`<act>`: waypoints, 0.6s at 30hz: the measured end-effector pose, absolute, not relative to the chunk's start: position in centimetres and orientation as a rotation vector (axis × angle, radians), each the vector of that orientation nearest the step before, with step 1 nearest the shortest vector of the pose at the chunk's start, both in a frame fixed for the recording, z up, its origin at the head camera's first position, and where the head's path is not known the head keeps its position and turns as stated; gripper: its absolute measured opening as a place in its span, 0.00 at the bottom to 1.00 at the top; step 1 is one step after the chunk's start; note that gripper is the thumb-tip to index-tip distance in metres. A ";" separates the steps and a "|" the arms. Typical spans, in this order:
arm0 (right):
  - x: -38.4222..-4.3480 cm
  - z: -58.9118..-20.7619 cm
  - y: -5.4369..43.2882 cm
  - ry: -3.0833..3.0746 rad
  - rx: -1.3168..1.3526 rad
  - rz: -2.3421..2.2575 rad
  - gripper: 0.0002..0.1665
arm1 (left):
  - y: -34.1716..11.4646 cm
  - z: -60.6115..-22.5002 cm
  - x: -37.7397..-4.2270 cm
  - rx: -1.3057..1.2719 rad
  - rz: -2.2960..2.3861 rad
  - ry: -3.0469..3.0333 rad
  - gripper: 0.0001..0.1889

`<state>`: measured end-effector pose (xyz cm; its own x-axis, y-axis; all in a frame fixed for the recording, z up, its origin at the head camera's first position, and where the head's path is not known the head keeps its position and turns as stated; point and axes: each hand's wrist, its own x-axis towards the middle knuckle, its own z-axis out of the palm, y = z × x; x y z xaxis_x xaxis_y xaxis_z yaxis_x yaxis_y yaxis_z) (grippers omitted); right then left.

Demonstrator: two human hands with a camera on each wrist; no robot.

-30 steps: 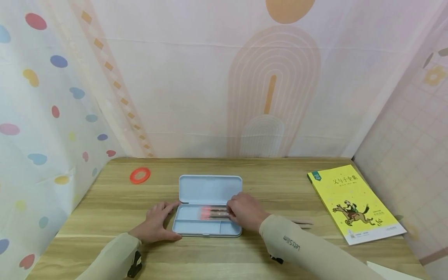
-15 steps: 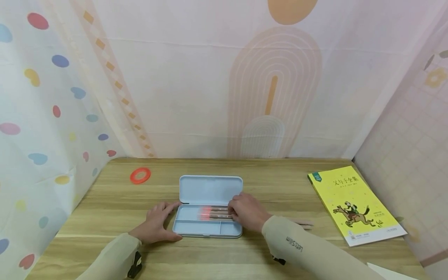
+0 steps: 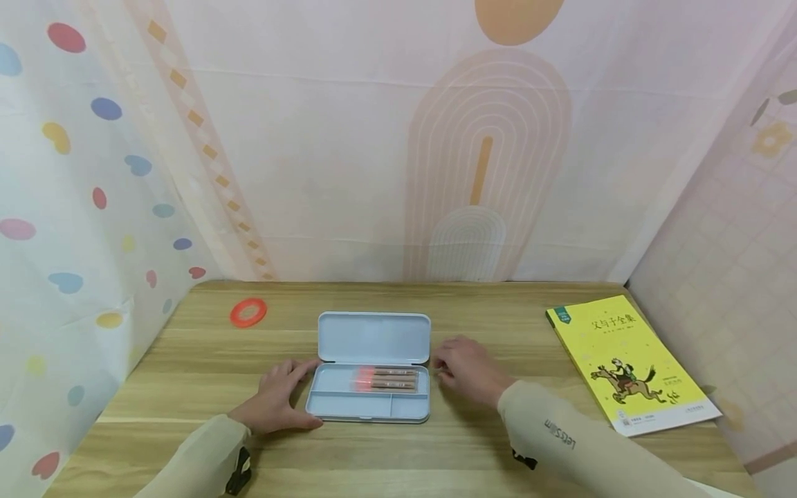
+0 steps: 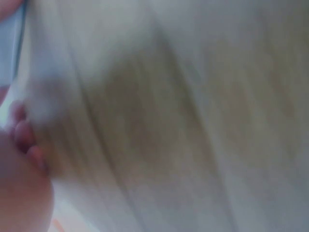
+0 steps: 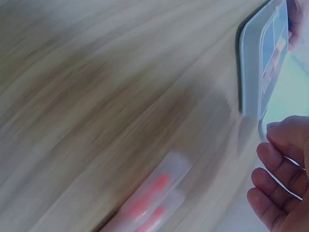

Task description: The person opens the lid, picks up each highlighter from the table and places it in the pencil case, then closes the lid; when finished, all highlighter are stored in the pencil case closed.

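Note:
A pale blue pencil case [image 3: 349, 404] lies with its lid raised in the middle of the table. In its back compartment are several brown pencil-like sticks [image 3: 395, 382] with translucent covers over red-pink ends. At the case's left end, my left hand [image 3: 278, 400] holds it, index finger at the back corner and thumb at the front. My right hand [image 3: 470, 368] is just right of the case, apart from it, its fingers loosely bent around nothing. In the right wrist view, more sticks with clear covers [image 5: 152, 195] lie on the table; my right arm hides them in the head view.
A red ring [image 3: 248, 312] lies at the back left of the wooden table [image 3: 398, 449]. A yellow book [image 3: 631, 363] lies at the right. Patterned curtains [image 3: 311, 173] border the table's back and sides. A white sheet edge [image 3: 710, 490] shows at the lower right.
My right hand has let go of the sticks in the back compartment and moved right, out of the case. The left hand has stayed in place.

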<state>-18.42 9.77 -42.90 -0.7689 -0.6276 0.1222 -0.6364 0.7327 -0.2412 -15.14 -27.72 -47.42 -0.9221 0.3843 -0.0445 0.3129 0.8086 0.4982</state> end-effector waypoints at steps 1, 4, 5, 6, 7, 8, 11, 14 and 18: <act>-18.4 -42.9 10.2 -2.903 1.041 0.422 0.02 | -27.7 -47.4 -15.1 0.554 0.743 2.852 0.53; -18.4 -42.9 11.3 -2.932 0.988 0.416 0.01 | -27.7 -47.3 -15.1 0.548 0.742 2.849 0.53; -18.4 -42.8 11.6 -2.938 0.975 0.416 0.02 | -27.7 -47.3 -15.1 0.544 0.740 2.846 0.53; -18.4 -42.8 12.0 -2.945 0.964 0.415 0.02 | -27.6 -47.3 -15.1 0.539 0.742 2.842 0.53; -18.4 -42.8 12.4 -2.950 0.954 0.418 0.03 | -27.6 -47.2 -15.0 0.536 0.743 2.839 0.53; -18.3 -42.8 12.7 -2.947 0.952 0.414 0.03 | -27.6 -47.2 -15.0 0.530 0.747 2.837 0.53; -18.2 -42.6 13.9 -2.954 0.942 0.422 0.03 | -27.5 -47.1 -15.0 0.523 0.753 2.831 0.53; -18.0 -42.5 15.1 -2.967 0.925 0.434 0.02 | -27.6 -47.1 -15.1 0.527 0.757 2.832 0.52; -17.7 -42.3 16.8 -2.985 0.886 0.430 0.03 | -27.6 -47.2 -15.1 0.531 0.762 2.832 0.52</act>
